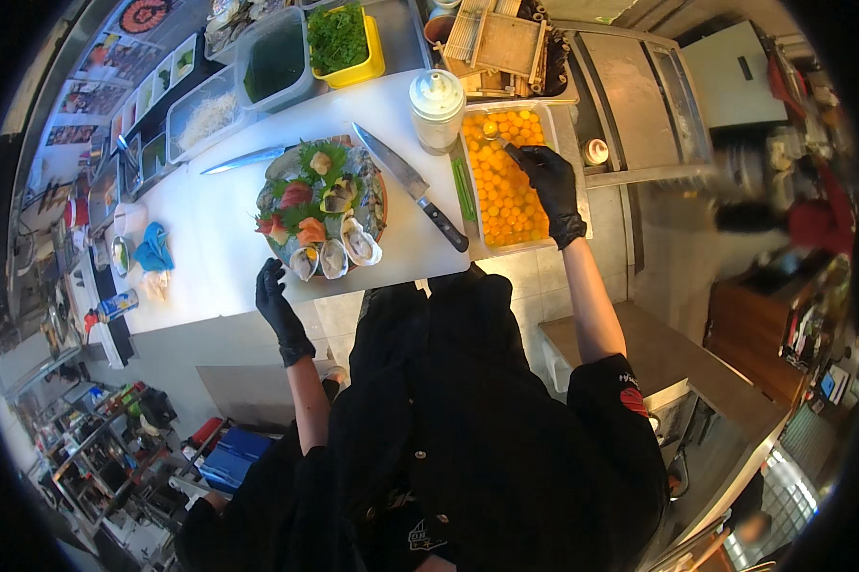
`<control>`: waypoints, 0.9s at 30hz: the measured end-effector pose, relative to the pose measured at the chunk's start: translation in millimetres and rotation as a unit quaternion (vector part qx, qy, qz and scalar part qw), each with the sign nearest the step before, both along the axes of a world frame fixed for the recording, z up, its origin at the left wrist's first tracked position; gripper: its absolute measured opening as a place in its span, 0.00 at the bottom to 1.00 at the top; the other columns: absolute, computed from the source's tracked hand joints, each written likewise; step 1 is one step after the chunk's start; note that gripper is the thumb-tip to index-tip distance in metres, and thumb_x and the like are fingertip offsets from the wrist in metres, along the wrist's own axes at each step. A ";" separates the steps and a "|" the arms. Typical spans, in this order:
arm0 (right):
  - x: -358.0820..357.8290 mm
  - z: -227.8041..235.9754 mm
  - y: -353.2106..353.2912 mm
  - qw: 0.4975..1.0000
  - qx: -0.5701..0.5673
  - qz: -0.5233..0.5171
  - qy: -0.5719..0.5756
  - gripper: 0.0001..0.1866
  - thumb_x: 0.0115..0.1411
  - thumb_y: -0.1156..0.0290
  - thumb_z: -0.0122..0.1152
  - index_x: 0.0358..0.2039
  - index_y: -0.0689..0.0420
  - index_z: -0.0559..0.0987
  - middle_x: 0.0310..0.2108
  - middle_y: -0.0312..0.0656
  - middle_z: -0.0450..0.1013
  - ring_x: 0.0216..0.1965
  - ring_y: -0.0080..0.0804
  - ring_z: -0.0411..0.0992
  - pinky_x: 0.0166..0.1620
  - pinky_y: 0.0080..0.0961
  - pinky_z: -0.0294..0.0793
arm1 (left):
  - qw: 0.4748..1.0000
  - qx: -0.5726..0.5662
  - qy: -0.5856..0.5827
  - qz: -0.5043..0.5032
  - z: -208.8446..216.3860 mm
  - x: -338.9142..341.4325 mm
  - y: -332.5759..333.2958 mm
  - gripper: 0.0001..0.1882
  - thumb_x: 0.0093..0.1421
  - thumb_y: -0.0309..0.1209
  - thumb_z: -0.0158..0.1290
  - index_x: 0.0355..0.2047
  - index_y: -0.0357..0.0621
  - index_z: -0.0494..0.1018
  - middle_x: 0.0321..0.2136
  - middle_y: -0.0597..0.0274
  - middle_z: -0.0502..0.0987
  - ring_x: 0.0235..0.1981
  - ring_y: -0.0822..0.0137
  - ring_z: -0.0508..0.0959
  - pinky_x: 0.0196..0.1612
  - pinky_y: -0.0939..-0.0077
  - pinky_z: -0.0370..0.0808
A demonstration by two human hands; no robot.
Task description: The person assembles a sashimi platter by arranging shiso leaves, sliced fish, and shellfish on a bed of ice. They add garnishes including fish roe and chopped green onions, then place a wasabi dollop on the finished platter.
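Observation:
My right hand (548, 186), in a black glove, is closed on a spoon (492, 131) whose bowl is over a clear tub (471, 234) of round orange egg yolks (501, 186). An egg yolk seems to lie in or just beneath the bowl; I cannot tell which. My left hand (279, 310), gloved too, hangs at the near board edge with fingers loosely apart and nothing visible in them. Beside it stands a round platter (382, 214) of sashimi slices (296, 194), green leaves and several opened oysters (333, 257) along its near side.
A black-handled knife (405, 176) and a second blade (243, 159) lie on the white cutting board (201, 267). A squeeze bottle (437, 110) stands beside the yolk tub. Behind are tubs of greens (339, 43) and white shreds (208, 119). A blue cloth (153, 248) lies left.

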State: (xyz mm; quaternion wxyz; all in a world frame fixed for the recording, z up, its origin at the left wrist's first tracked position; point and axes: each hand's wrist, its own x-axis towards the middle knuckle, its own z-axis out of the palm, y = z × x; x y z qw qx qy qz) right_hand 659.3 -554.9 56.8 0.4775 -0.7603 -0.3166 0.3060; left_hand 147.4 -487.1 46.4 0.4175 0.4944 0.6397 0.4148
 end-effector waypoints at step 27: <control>-36.2 23.3 -86.5 0.972 0.048 -0.087 0.214 0.10 0.63 0.72 0.69 0.43 0.61 0.85 0.30 0.35 0.79 0.22 0.15 0.67 0.26 0.17 0.64 | 0.903 0.249 0.176 -0.304 11.4 363.8 -34.5 0.13 0.60 0.32 0.61 0.45 0.46 0.80 0.57 0.60 0.75 0.57 0.47 0.69 0.58 0.50 0.63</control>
